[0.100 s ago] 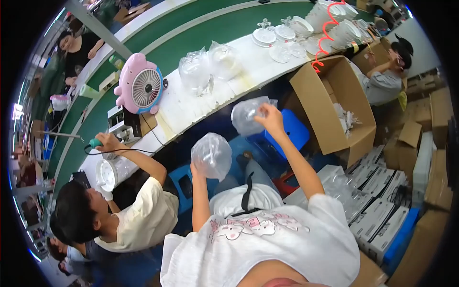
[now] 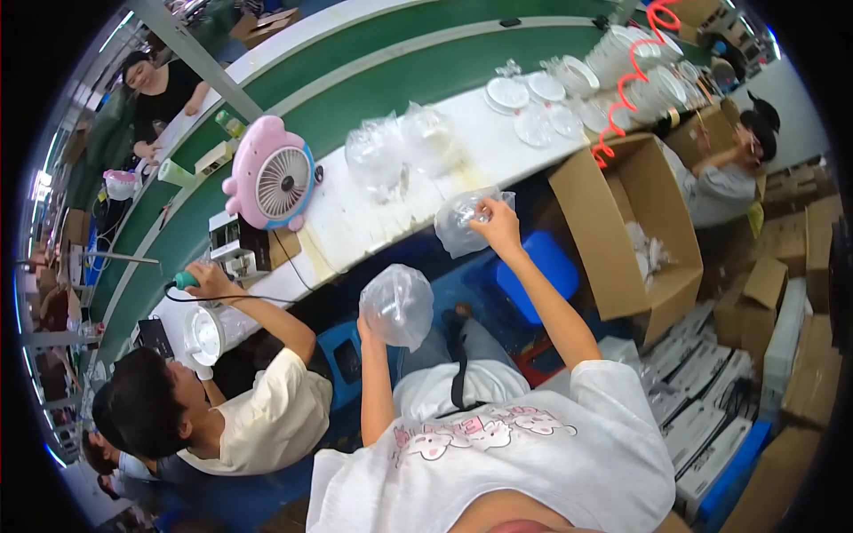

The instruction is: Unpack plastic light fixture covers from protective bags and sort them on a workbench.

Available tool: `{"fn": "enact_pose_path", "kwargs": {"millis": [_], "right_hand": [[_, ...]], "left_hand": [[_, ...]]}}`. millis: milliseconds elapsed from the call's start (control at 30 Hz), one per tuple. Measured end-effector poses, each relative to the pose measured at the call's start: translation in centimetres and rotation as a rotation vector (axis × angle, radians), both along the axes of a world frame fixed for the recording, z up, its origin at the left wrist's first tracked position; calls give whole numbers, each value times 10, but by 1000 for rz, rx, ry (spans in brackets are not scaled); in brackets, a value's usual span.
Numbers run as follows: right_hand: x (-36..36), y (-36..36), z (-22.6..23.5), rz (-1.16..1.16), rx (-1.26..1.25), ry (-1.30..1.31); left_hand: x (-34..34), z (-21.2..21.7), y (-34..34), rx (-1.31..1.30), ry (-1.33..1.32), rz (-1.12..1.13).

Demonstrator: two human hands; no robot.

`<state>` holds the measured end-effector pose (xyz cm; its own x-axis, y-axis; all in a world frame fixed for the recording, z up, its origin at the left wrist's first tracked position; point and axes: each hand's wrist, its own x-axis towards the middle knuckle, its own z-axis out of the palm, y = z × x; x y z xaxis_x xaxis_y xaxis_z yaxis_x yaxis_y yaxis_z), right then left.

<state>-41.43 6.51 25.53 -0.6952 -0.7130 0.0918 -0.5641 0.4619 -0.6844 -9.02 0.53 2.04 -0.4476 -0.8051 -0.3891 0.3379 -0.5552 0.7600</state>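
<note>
My left hand [image 2: 367, 332] is closed on a round, translucent piece in a clear plastic bag [image 2: 397, 306], held up above my lap; the bag hides most of its fingers. Farther forward and to the right, my right hand [image 2: 500, 226] pinches the right side of a second clear plastic bag [image 2: 458, 226], rounded and crinkled, near the bench edge. Whether anything is inside this bag I cannot make out. The two bags are apart. On the white bench [image 2: 355, 235] beyond stand more bagged round pieces [image 2: 375, 155].
A pink animal-shaped fan [image 2: 273, 173] stands on the bench at left. An open cardboard box [image 2: 582, 235] is at right, beside a blue stool [image 2: 536, 275]. At left a co-worker [image 2: 258, 413] holds a green-handled tool [image 2: 185, 280]. A red coiled hose [image 2: 633, 78] hangs far right.
The whole view has shifted slightly, so the bench and fan appear lower. Both hands keep their hold on the bags, with little other movement.
</note>
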Motion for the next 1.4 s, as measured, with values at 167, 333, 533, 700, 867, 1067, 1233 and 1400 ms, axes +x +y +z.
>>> {"fn": "enact_pose_path", "kwargs": {"millis": [167,333,533,700,867,1067,1233,1400], "right_hand": [[-3,-96,-29,-9,16,-75],[-29,-143,-46,-64,43,-34],[-35,-192,-43,-77,-8,-60],[-29,-197,-51,-23,-46,-121],[-13,-179,-2,74,48,199],[57,-179,16,733,71,-32],[91,-210,-24,919,0,87],[68,-221,-38,977,-7,139]], "left_hand": [[17,-4,-86,-14,-42,156],[-69,63,-153,156,-378,185],[-108,59,-224,366,-409,315],[-110,27,-257,193,-531,212],[-113,34,-270,41,-628,158],[-102,22,-280,-141,-696,151],[-69,35,-283,-149,-842,250],[-100,120,-247,-34,-737,426]]}}
